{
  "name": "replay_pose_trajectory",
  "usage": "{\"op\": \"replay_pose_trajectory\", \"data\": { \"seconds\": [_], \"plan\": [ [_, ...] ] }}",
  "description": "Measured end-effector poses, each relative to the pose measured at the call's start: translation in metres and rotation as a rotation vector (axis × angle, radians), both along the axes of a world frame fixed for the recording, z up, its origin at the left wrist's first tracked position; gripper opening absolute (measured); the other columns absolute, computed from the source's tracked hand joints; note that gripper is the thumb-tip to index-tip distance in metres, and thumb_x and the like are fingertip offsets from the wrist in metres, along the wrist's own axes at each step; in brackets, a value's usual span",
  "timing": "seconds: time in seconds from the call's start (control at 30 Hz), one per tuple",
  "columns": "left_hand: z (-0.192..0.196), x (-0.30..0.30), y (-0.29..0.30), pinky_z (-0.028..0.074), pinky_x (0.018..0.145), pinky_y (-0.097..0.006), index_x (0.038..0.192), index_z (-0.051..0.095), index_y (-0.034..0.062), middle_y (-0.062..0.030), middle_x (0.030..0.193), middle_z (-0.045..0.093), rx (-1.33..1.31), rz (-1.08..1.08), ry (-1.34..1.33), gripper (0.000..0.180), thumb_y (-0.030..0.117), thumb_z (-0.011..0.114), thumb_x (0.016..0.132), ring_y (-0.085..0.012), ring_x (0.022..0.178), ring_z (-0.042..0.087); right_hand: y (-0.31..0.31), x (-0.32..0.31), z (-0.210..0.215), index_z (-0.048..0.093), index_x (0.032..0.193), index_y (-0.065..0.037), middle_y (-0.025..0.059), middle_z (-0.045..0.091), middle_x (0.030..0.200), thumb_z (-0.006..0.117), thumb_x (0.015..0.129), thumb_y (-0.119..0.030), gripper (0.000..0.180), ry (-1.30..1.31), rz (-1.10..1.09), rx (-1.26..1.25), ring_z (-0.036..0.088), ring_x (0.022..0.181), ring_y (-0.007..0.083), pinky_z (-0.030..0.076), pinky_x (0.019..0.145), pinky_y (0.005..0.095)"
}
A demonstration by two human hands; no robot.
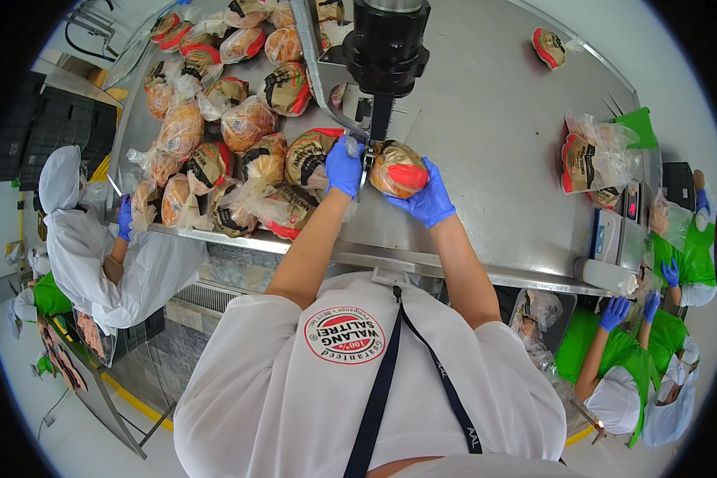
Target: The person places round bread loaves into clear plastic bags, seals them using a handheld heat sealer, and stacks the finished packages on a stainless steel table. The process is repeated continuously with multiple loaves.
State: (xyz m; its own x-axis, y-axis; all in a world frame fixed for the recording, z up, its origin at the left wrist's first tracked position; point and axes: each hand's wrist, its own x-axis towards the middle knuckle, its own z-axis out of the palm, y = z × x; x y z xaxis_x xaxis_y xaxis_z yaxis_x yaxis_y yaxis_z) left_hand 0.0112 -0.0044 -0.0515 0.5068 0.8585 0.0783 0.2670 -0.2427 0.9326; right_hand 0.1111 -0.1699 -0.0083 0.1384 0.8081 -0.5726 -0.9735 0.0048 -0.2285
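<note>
A round bagged ham [400, 170] with a gold and red label sits against the right side of an upright bag-clipping machine [385, 60]. My right hand [429, 197] cups the ham from its right and underside, fingers curled round it. On the machine's other side my left hand [343, 167] is closed, with a bit of clear plastic at its fingertips that looks like the bag's gathered neck. The machine's narrow metal jaw stands between my two hands. Just left of my left hand lies another bagged ham [309, 156], partly covered by it.
Several bagged hams [247, 123] crowd the left of the steel table [486, 151]. One ham [548, 48] lies far right; labelled bags [593, 159], a scale [605, 235] and a white bottle [608, 276] are at the right edge. Co-workers stand at both sides.
</note>
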Motion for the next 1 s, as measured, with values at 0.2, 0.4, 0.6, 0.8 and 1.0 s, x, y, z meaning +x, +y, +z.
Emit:
{"op": "replay_pose_trajectory", "data": {
  "seconds": [0.2,0.4,0.6,0.8,1.0],
  "plan": [
    [0.024,0.004,0.012,0.042,0.056,-0.024,0.092,0.061,0.0001,-0.0006,0.073,0.059,-0.431,-0.101,-0.050,0.021,0.016,0.064,0.079,-0.0074,0.061,0.050,0.013,0.007,-0.025,0.040,0.126,-0.004,0.0151,0.048,0.125,0.045,0.084,-0.039,0.054,-0.086,-0.155,0.242,0.048,0.113,0.0303,0.039,0.095,0.0474],
    [0.044,-0.006,0.011,0.036,0.049,-0.023,0.080,0.060,0.0072,0.0040,0.064,0.050,-0.749,0.012,-0.171,0.009,0.016,0.062,0.079,-0.0062,0.055,0.043,0.018,-0.003,-0.034,0.045,0.121,-0.001,0.0158,0.053,0.118,0.041,0.083,-0.033,0.050,-0.153,-0.331,0.195,0.052,0.108,0.0296,0.042,0.094,0.0424],
    [0.088,-0.023,-0.026,0.031,0.049,-0.019,0.071,0.052,0.0122,0.0068,0.063,0.044,-0.911,-0.220,-0.280,0.013,0.011,0.062,0.078,-0.0034,0.055,0.040,-0.004,0.023,-0.040,0.044,0.121,-0.001,0.0166,0.054,0.114,0.044,0.081,-0.033,0.052,0.007,-0.154,0.438,0.057,0.099,0.0277,0.045,0.088,0.0394],
    [0.165,-0.069,0.012,0.023,0.042,-0.020,0.080,0.058,0.0062,0.0073,0.054,0.033,-0.391,-0.085,-0.369,0.009,0.012,0.052,0.082,-0.0039,0.045,0.030,-0.041,0.026,0.051,0.045,0.120,-0.007,0.0143,0.052,0.114,0.054,0.083,-0.032,0.045,-0.197,-0.069,0.406,0.056,0.096,0.0256,0.050,0.077,0.0406],
    [0.267,-0.090,0.058,0.027,0.049,-0.017,0.090,0.058,0.0015,0.0018,0.068,0.043,0.052,0.277,-0.330,0.024,0.024,0.050,0.086,-0.0048,0.053,0.036,-0.205,0.218,-0.025,0.057,0.095,-0.001,0.0064,0.058,0.081,0.069,0.073,-0.025,0.034,-1.232,-1.084,-0.925,0.054,0.075,0.0161,0.046,0.065,0.0317]
  ]
}}
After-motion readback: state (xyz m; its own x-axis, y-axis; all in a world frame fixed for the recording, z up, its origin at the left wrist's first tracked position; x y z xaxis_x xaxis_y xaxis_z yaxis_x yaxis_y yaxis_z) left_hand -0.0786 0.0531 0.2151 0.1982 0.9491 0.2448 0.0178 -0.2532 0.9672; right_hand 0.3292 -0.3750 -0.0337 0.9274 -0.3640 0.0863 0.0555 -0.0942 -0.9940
